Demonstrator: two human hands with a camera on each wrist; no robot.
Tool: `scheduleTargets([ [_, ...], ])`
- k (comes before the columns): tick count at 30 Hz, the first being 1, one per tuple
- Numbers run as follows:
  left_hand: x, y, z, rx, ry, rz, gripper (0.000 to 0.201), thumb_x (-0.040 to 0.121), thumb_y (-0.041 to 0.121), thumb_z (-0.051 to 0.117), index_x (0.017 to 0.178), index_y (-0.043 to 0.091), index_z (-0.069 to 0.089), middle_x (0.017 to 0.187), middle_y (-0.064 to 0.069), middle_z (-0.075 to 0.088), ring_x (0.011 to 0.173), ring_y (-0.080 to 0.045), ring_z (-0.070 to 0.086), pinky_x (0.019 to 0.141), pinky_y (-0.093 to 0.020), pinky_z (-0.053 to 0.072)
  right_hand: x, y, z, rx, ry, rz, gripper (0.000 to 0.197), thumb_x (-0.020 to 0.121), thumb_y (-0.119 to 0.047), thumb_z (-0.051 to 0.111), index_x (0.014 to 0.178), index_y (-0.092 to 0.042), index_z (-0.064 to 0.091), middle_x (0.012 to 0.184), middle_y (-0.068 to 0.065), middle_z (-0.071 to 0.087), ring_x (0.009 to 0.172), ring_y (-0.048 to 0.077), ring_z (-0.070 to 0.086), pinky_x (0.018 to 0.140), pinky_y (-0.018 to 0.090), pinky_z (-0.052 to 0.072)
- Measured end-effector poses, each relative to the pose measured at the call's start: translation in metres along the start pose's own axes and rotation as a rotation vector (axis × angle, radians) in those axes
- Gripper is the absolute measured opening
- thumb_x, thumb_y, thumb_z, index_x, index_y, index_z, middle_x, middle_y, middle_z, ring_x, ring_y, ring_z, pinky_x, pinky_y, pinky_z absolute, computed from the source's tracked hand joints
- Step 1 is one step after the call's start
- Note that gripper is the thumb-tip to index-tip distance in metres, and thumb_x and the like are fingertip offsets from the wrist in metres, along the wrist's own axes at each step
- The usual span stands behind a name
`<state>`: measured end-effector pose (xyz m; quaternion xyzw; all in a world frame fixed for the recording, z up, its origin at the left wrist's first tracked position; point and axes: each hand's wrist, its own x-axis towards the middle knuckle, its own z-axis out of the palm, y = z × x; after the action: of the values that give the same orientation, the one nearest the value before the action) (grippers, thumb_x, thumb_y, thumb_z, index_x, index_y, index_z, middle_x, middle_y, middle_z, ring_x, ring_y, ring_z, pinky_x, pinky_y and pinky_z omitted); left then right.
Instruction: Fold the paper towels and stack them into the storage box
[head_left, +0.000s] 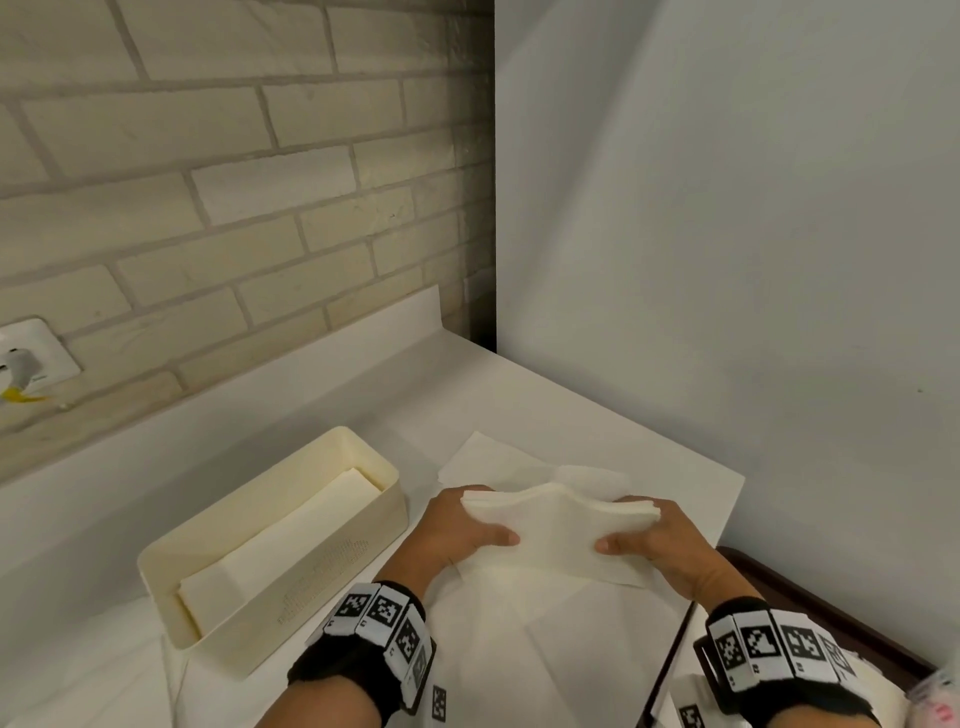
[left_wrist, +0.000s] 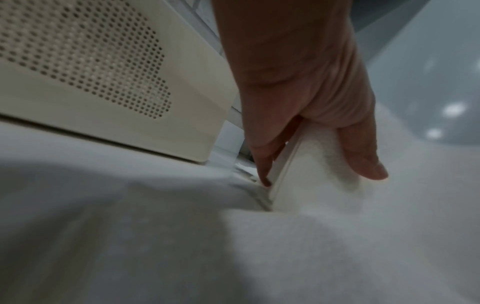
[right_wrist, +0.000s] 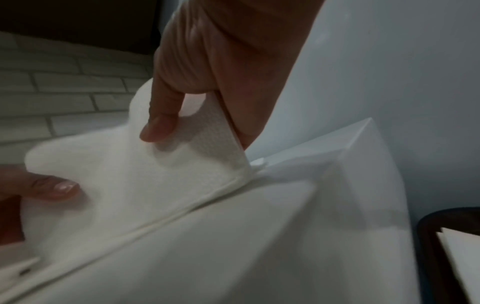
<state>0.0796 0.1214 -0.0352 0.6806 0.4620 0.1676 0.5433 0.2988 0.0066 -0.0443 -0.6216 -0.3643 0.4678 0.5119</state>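
A folded white paper towel hangs between both hands just above the counter, sagging in the middle. My left hand pinches its left end, thumb on top and fingers under it. My right hand pinches the right end the same way. In the left wrist view the towel's edge sits between thumb and fingers. The cream storage box stands to the left with folded towels lying inside; its perforated wall is close to my left hand.
More unfolded towels lie spread on the white counter under and behind my hands. A brick wall backs the counter, and a grey wall closes the right side. A dark tray holding paper sits at the lower right.
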Motion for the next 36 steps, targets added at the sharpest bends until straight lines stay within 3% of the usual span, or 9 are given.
scheduleTargets([
  [3,-0.003,0.001,-0.002,-0.037,-0.002,0.010,0.028,0.062,0.011,0.085,0.084,0.018,0.069,0.077,0.006,0.063,0.076,-0.010,0.058,0.069,-0.018,0.043,-0.001,0.001,-0.003,0.069,0.048,-0.047,0.051,0.018,-0.017,0.090,0.063,-0.015,0.065,0.061,-0.004,0.066,0.066,0.017,0.061,0.060,0.026,0.052],
  [5,-0.005,0.006,-0.007,-0.067,0.007,0.032,0.026,0.063,0.009,0.085,0.076,0.022,0.066,0.075,0.005,0.064,0.073,-0.010,0.058,0.067,-0.019,0.043,-0.002,-0.005,-0.004,0.132,0.098,-0.123,0.064,0.013,-0.024,0.090,0.068,-0.015,0.058,0.060,-0.008,0.062,0.061,0.012,0.057,0.052,0.019,0.050],
  [7,-0.005,0.008,-0.012,-0.114,0.032,0.040,0.031,0.063,0.009,0.085,0.082,0.023,0.065,0.083,0.003,0.065,0.081,-0.013,0.060,0.072,-0.022,0.045,-0.005,-0.013,-0.004,0.196,0.107,-0.165,0.066,0.027,-0.014,0.089,0.081,-0.019,0.053,0.074,0.000,0.061,0.067,0.016,0.057,0.051,0.020,0.053],
  [10,-0.007,0.002,-0.012,-0.135,0.027,0.052,0.036,0.065,0.004,0.083,0.084,0.029,0.064,0.088,0.006,0.063,0.085,-0.012,0.060,0.076,-0.020,0.047,-0.008,-0.006,-0.003,0.172,0.076,-0.147,0.091,0.058,0.018,0.076,0.122,-0.037,0.042,0.096,0.003,0.058,0.082,0.019,0.059,0.066,0.022,0.055],
  [12,-0.011,-0.002,-0.009,-0.163,0.024,0.040,0.033,0.067,0.001,0.081,0.078,0.027,0.065,0.083,0.005,0.062,0.079,-0.010,0.058,0.073,-0.019,0.046,-0.008,0.002,-0.002,0.102,0.046,-0.083,0.102,0.058,0.017,0.077,0.134,-0.039,0.037,0.111,-0.003,0.056,0.098,0.019,0.057,0.087,0.031,0.050],
  [15,-0.011,-0.002,-0.010,-0.245,0.027,0.059,0.028,0.069,-0.006,0.078,0.067,0.020,0.066,0.072,0.004,0.063,0.074,-0.012,0.057,0.075,-0.022,0.044,-0.007,-0.003,0.000,0.059,0.040,-0.042,0.052,0.052,0.003,0.083,0.095,-0.022,0.071,0.091,0.001,0.071,0.090,0.024,0.061,0.081,0.032,0.051],
  [17,-0.012,0.001,-0.013,-0.316,0.030,0.064,0.029,0.069,-0.008,0.076,0.068,0.019,0.066,0.072,0.003,0.063,0.075,-0.013,0.057,0.077,-0.023,0.045,-0.007,-0.008,0.001,0.052,0.074,-0.051,0.041,0.040,-0.010,0.085,0.079,-0.014,0.072,0.069,-0.002,0.072,0.075,0.024,0.062,0.068,0.029,0.050],
  [23,-0.018,-0.005,-0.007,-0.259,0.052,0.014,0.048,0.063,0.000,0.082,0.096,0.030,0.064,0.102,0.007,0.062,0.095,-0.011,0.059,0.086,-0.023,0.049,-0.013,-0.003,0.009,-0.032,0.067,-0.010,0.046,0.049,0.007,0.084,0.088,-0.015,0.072,0.071,-0.002,0.075,0.078,0.024,0.066,0.075,0.033,0.054],
  [36,-0.019,-0.008,-0.004,-0.175,0.102,-0.036,0.031,0.062,-0.003,0.083,0.072,0.020,0.064,0.075,0.004,0.065,0.073,-0.010,0.060,0.069,-0.020,0.047,-0.021,-0.009,0.007,-0.161,0.095,0.057,0.032,0.063,0.012,0.078,0.078,-0.015,0.070,0.077,0.006,0.070,0.076,0.024,0.063,0.071,0.030,0.051],
])
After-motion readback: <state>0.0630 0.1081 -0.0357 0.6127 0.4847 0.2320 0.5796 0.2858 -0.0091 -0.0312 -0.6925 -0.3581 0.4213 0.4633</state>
